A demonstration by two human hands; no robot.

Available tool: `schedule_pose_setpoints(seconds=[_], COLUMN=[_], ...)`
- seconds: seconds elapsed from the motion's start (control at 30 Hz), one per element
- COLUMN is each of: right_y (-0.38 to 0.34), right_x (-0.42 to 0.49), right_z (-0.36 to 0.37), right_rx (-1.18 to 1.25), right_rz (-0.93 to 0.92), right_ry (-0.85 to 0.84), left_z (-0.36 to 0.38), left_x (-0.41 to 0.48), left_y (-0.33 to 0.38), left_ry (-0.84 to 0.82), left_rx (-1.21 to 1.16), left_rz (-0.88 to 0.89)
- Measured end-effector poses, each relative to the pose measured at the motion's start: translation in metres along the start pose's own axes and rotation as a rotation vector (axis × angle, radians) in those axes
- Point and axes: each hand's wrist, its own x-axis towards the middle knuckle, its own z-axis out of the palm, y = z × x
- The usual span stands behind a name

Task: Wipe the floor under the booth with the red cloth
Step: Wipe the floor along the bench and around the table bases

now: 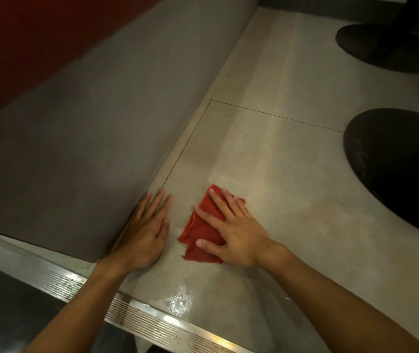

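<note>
Red cloth (199,230) between booth base (76,149) and, apparently, pedestal foot (402,169).

Bare left hand (144,231), bare right hand (236,233), forearms (343,296) uncovered

Your red cloth (198,229) lies folded into a rough, layered wedge, flat on the pale tiled floor (279,161), with its narrow end pointing away from you. Your right hand (236,233) presses on it with fingers spread. The cloth sits near the grey base of the booth (76,138) without touching it. The floor nearest you has a wet shine.
</note>
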Motion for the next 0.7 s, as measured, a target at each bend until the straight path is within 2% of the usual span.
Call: schedule_pose_setpoints(seconds=[0.17,0.37,0.53,0.7], right_y=[-0.028,-0.045,-0.015,0.013], right_x=[0.004,-0.025,-0.036,-0.021], right_z=[0.01,0.022,0.007,-0.003], right_rx=[-0.002,-0.019,-0.028,0.0], right_rz=[0.09,-0.096,-0.181,0.003], right_ry=[0.032,-0.007,-0.065,-0.019], left_z=[0.002,-0.001,-0.003,-0.002], left_x=[0.0,0.0,-0.001,-0.001], left_y=[-0.001,0.002,0.004,0.004], left_ry=[-0.004,-0.001,-0.004,-0.007], left_rx=[-0.001,-0.01,-0.021,-0.016], left_rz=[0.004,0.008,-0.007,-0.021])
